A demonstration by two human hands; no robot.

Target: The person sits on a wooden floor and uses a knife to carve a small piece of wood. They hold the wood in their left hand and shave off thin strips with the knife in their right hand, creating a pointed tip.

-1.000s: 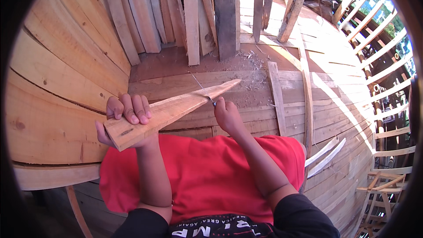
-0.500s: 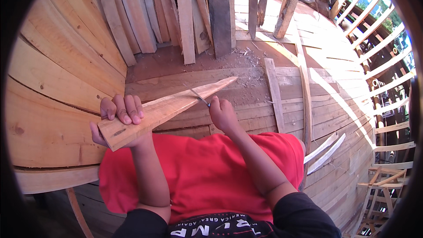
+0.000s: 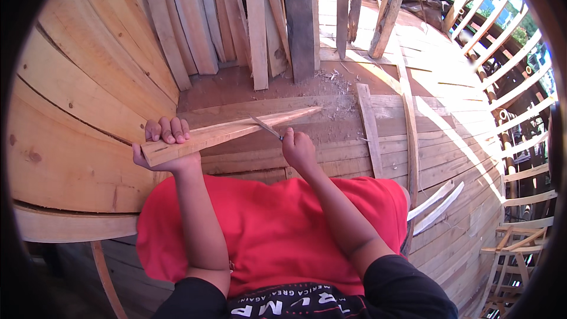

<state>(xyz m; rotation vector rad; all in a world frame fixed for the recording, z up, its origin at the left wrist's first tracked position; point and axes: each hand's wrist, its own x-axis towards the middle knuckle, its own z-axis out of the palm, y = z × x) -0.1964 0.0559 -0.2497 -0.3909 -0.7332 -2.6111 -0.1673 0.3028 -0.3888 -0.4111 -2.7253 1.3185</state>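
By the plank wall (image 3: 82, 147), my left hand (image 3: 172, 134) has fingers clamped around the wide end of the wooden wedge (image 3: 229, 130), above the plank floor's (image 3: 342, 155) left edge; a loose grip could let it twist. My right hand's (image 3: 299, 151) fingers close round the knife's (image 3: 271, 130) handle; overpressing could skid the blade off the wood.
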